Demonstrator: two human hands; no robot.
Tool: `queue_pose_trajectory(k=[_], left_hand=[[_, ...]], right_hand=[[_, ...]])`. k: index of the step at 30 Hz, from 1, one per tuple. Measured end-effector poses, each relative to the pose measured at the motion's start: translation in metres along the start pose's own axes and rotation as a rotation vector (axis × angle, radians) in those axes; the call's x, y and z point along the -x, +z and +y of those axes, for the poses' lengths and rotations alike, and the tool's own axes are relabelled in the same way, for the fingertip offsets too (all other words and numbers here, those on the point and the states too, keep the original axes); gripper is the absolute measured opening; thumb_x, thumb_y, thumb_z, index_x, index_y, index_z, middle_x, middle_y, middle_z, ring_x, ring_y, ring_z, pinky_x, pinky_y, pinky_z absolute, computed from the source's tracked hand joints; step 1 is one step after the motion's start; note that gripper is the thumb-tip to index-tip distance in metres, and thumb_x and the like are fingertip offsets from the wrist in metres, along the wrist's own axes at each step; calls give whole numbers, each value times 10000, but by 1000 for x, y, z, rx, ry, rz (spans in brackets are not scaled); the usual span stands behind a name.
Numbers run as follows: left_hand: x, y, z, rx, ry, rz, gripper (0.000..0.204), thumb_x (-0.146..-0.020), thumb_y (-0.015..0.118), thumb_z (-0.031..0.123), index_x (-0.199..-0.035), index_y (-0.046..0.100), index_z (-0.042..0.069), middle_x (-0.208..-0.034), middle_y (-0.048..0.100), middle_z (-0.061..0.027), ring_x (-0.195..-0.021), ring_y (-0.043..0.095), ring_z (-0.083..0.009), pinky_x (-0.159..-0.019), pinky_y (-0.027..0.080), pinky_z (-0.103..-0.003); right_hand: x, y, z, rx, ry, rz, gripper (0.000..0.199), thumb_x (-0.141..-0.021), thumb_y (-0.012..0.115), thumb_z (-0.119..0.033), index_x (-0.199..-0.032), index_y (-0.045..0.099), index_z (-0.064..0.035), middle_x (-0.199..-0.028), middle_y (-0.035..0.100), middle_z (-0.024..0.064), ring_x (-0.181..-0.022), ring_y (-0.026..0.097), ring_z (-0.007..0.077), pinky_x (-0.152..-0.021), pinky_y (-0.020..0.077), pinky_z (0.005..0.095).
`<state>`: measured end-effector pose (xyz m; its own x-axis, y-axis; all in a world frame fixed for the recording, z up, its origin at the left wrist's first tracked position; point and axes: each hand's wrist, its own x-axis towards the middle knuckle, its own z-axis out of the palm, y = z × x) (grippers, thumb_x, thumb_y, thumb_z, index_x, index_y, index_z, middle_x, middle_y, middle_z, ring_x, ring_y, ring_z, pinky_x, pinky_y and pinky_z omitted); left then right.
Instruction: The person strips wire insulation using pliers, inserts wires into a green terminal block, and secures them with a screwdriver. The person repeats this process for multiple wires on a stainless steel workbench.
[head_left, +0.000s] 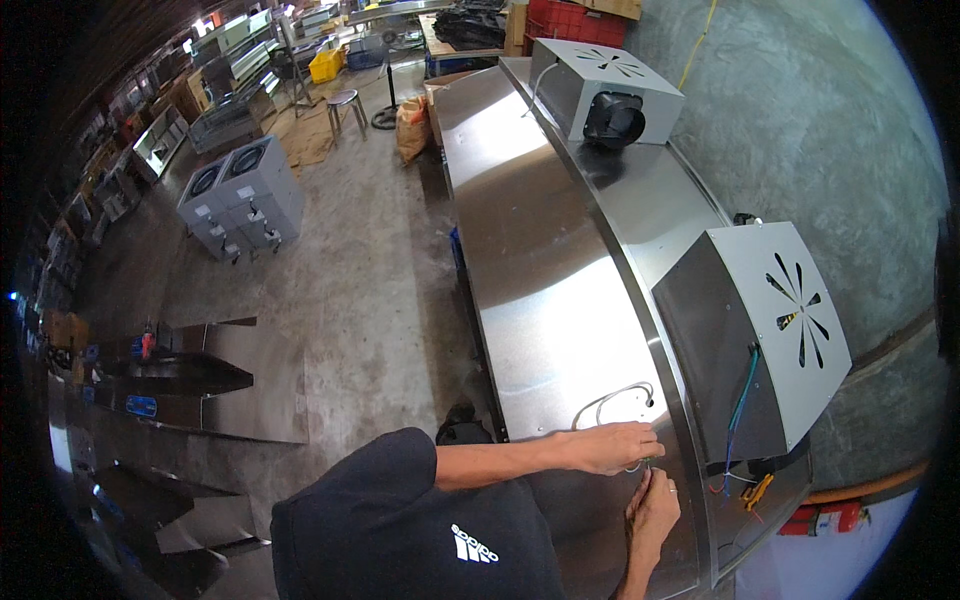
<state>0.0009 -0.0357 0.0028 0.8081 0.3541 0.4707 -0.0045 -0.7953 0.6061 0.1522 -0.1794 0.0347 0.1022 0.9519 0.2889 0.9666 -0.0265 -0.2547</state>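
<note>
My left hand (pixel 618 447) reaches across the steel panel (pixel 560 330) with its fingers pinched together. Just below it, my right hand (pixel 654 508) also pinches, its fingertips almost meeting the left ones. Between the fingertips runs a thin wire, with a small greenish bit showing; its ends are mostly hidden by the fingers. A grey cable (pixel 612 392) comes out of a hole in the panel and loops toward my left hand. Beside my hands stands a metal box (pixel 740 340) with star-like slots; blue and green wires (pixel 738 410) hang from its side.
Yellow-orange pliers (pixel 758 491) lie beneath the hanging wires. A second box (pixel 610 90) with a black round outlet sits farther along the steel. A red fire extinguisher (pixel 838 518) is by the wall. Grey cabinets (pixel 243 198), a stool (pixel 343 100) and sheet-metal parts (pixel 170 385) stand on the floor.
</note>
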Motion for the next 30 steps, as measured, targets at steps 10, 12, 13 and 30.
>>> queue_pose_trajectory(k=[10,12,13,30], left_hand=[[3,6,-1,-54,58,21,494,-863,774,-6,-1331,632,-74,-1137,672,-156,-1099,651,-310,-997,543,-430],[5,7,-2,-85,59,19,502,-861,771,-14,-1338,625,-74,-1130,669,-157,-1097,651,-310,-989,546,-426],[5,8,-1,-97,62,16,507,-860,769,-18,-1342,622,-74,-1127,668,-157,-1096,650,-310,-985,547,-424],[-8,-19,9,454,-271,37,496,-983,600,68,-1479,602,47,-1196,695,-235,-1143,673,-372,-1030,533,-467]], right_hand=[[-3,10,13,-756,508,-199,426,-1158,488,-297,-879,630,-9,-649,522,48,-532,444,172,-554,339,347],[-7,0,11,-897,637,-294,444,-1167,481,-328,-879,624,-22,-648,467,-7,-570,407,99,-557,324,316],[-8,-5,8,-978,708,-301,440,-1169,479,-329,-886,623,-25,-656,463,-13,-585,401,89,-568,329,303],[-36,34,24,-1438,685,-41,379,-1138,576,-351,-1283,656,-10,-1124,671,49,-962,637,125,-760,512,284]])
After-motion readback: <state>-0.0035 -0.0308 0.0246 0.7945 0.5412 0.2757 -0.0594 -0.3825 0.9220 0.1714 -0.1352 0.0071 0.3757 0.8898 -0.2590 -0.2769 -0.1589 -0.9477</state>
